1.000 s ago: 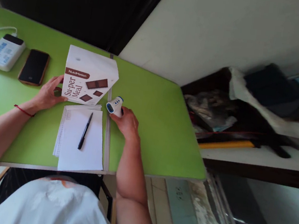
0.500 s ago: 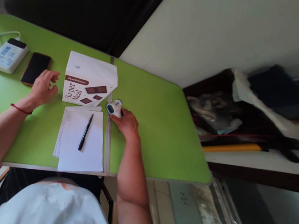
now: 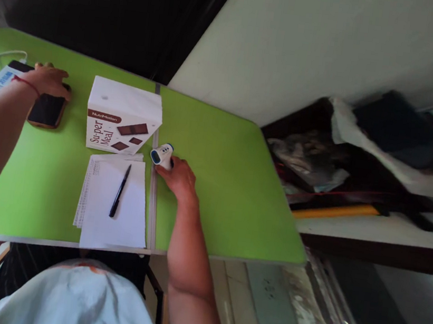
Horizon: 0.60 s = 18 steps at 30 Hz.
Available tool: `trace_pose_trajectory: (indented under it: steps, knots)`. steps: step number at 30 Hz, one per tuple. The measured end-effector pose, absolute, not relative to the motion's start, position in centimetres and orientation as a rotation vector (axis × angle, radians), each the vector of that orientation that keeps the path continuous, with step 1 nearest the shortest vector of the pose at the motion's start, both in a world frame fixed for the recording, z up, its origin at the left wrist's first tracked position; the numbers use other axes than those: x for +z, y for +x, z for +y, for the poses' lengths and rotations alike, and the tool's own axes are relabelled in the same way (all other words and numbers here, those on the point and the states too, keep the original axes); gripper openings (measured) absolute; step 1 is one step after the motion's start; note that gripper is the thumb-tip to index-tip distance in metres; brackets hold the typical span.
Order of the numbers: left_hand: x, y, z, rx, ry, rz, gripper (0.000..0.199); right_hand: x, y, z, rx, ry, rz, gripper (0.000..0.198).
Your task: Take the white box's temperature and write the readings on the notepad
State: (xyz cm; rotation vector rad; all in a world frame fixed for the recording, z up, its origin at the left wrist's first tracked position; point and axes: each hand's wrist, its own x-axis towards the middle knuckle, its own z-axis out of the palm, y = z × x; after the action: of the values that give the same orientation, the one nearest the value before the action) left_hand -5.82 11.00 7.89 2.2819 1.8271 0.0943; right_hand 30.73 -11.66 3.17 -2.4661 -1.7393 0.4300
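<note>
My right hand is wrapped round the handle of a white infrared thermometer with a blue-rimmed display, held close over the table's seam. My left hand, a red string on its wrist, reaches over the upper end of a black smartphone in a brown case. Its fingers are apart, and whether they touch the phone I cannot tell. Between the hands stands a white NutriMotion Super Meal box. In front of it, a black pen lies on white paper sheets.
A white power bank with a cable sits at the far left, partly behind my left wrist. The green folding table meets a pale wall. To the right, a shelf holds cloths, bags and a yellow-handled item.
My left hand has moved up and left, from beside the phone's right edge to over its upper end. My right hand still holds the thermometer in about the same place.
</note>
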Motion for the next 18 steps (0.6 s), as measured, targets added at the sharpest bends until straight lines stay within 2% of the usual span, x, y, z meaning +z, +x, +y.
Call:
trace_pose_trajectory:
  steps: [3,5,12,18]
  knots:
    - [7.6,-5.9,12.1,0.092,2.239,1.812,0.055,3.2,30.7,-11.6,0.419,-2.462,-1.741,0.041]
    - [7.5,-5.8,12.3,0.088,2.21,1.828,0.047,3.2,30.7,-11.6,0.425,-2.459,-1.744,0.042]
    - [7.9,-4.9,12.5,-0.057,2.174,1.907,0.049,3.7,30.5,-11.6,0.455,-2.499,-1.746,0.043]
    - [6.6,-6.2,14.7,-0.011,2.195,1.862,0.044,3.8,30.5,-11.7,0.448,-2.508,-1.753,0.044]
